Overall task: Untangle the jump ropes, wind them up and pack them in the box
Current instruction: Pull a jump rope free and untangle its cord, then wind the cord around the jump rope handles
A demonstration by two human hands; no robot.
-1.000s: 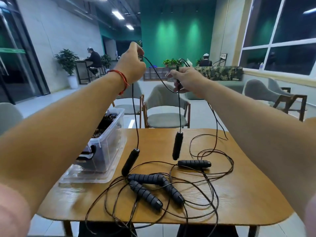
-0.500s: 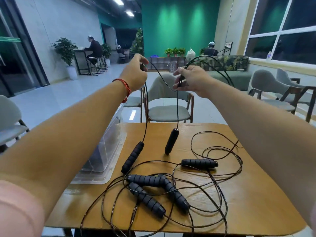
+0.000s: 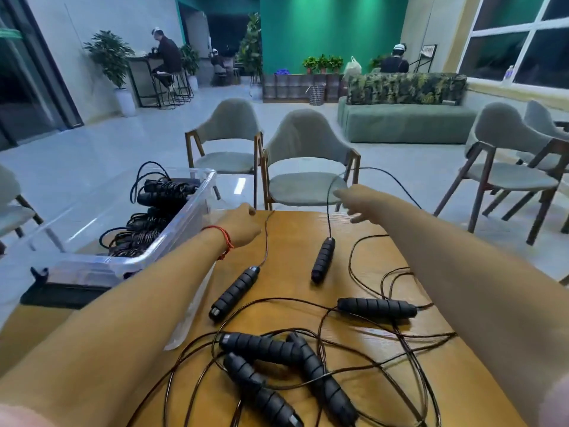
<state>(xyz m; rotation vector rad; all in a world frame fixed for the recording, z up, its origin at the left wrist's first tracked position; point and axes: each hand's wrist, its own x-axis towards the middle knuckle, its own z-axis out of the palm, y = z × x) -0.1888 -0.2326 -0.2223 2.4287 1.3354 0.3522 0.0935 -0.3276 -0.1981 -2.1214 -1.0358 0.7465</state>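
Head view shows both arms lower than a second ago: the hands, which held one rope's cord up at chest height with its two handles dangling, are now down near the far edge of the table (image 3: 354,377). The left handle (image 3: 234,293) lies flat on the wood beside the box (image 3: 184,217), and the right handle (image 3: 322,259) rests on the table too, its top tilted up toward the cord (image 3: 328,208) above it. The left hand (image 3: 240,228) is closed in a loose fist with the thin cord running out from under it to its handle. The right hand (image 3: 354,200) is blurred; the cord arcs over it and back toward the person, so it seems to pinch the cord, though the fingers cannot be read clearly. The change suggests that this rope is now free of the others, since its handles sit apart from the pile (image 3: 277,365) of three crossed handles and looped cords nearer the person; a fourth handle (image 3: 377,308) lies to the right. The box, at the table's left, already holds several wound ropes (image 3: 147,223). Judging by this, the next step is winding the freed rope, and the risk is its slack catching the loose loops on the right.
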